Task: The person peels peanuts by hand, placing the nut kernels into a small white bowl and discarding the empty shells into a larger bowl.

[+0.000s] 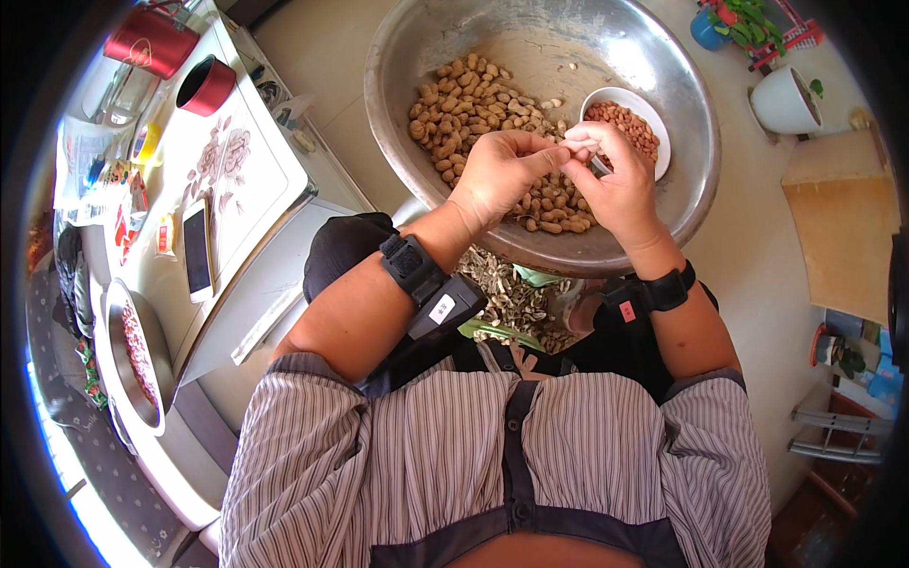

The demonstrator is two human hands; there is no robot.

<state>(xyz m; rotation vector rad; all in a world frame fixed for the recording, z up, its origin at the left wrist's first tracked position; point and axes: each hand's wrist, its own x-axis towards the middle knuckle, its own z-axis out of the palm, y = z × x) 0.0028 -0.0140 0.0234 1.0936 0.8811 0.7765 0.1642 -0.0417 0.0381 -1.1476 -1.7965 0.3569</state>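
A large metal basin [398, 142] stands before me with a heap of unshelled peanuts [461, 99] in its left and near parts. Inside it on the right sits a white bowl [664, 135] of shelled reddish peanuts [625, 121]. Over the basin, my left hand [508, 170] and my right hand [614, 174] meet at the fingertips, just left of the bowl. The fingers are pinched together on something small, mostly hidden; whether each hand holds it cannot be told. Empty peanut shells [504, 291] lie in a container below the basin's near rim.
At the left, a table [263, 163] bears a smartphone [199, 248], a red pot [206, 85] and several packets. A metal bowl [160, 355] with reddish bits stands nearer. On the right are potted plants [785, 103], a wooden box [838, 234] and a metal ladder [838, 437].
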